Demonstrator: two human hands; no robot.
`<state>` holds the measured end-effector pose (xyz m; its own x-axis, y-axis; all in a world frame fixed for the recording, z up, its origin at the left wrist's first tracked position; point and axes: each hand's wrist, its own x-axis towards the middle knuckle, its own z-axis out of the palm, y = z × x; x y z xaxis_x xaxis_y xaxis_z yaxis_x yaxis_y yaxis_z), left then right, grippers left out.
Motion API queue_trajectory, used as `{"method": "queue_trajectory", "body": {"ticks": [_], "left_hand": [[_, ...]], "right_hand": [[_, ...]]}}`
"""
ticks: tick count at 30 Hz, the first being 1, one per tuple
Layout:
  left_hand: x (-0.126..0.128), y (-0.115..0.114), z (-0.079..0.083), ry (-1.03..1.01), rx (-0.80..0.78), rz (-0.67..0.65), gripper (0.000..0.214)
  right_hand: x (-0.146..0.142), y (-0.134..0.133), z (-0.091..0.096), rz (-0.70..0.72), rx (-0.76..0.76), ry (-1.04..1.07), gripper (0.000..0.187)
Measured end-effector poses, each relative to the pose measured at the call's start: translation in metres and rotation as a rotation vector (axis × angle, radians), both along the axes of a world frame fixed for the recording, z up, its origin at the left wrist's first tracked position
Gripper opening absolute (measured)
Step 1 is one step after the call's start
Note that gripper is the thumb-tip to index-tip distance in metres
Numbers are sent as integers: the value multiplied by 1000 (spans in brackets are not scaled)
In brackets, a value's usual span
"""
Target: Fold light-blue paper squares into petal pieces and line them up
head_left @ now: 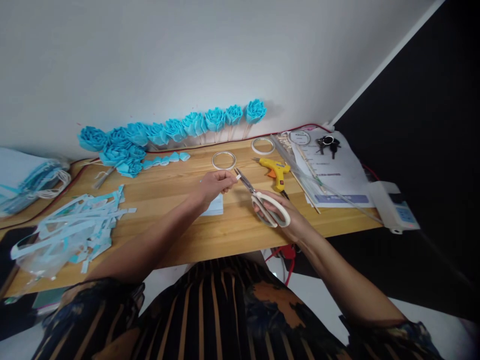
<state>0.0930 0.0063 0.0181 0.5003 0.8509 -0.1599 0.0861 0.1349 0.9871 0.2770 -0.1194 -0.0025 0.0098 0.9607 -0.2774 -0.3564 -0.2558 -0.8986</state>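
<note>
Stemmed blue roses along the wall look finished; folded blue pieces on the tabletop and a flat pale-blue sheet seem unassembled. The left hand pinches a small white scrap in its fingers — at the scissors' tips (the right hand grips their handles) — so cutting appears underway.
</note>
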Motion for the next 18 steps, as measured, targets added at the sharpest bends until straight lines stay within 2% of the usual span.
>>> {"method": "queue_trajectory", "body": {"ticks": [5,6,10,12,15,18], "left_hand": [[-10,-8,1,62,23,-44,14],[-14,-9,1,71,36,-39,16],[-25,-9,-4,72,111,33,24],[-28,-9,-5,65,141,39,26],[-29,-12,-4,66,166,33,28],[-31,-16,0,88,182,25,27]], "right_hand": [[7,4,1,-219,29,-31,39],[7,4,2,-199,20,-40,37],[-2,9,4,71,-37,-41,41],[-6,17,0,158,-25,-78,44],[2,34,-3,288,46,-347,48],[25,46,4,406,235,-873,48]]}}
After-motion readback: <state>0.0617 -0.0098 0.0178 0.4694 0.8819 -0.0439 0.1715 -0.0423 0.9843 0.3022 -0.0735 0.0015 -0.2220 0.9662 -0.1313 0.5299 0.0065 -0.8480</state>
